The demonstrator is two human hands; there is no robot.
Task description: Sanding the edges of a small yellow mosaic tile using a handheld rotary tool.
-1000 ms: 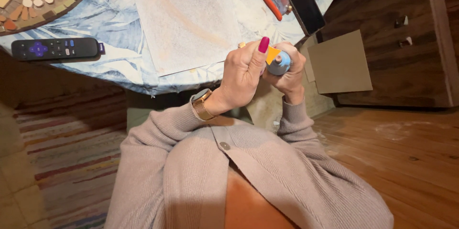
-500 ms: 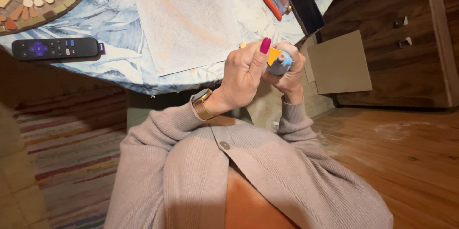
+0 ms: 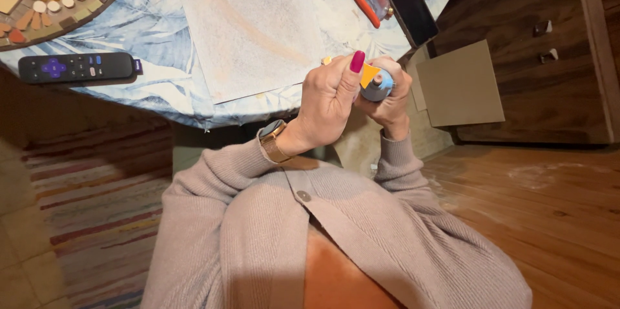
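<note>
Leaf-patterned blue surface [image 3: 161,89] above a wooden floor, small orange triangular tile [image 3: 369,74] pinched by left hand [image 3: 329,99], blue glue bottle [image 3: 378,84] gripped in right hand [image 3: 391,99], black remote [image 3: 76,67] lying well apart.

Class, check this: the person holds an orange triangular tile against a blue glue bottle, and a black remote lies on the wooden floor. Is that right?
Not quite. In the head view the remote lies on the table's blue patterned cloth, not the floor. The tile and glue bottle are as stated.
</note>
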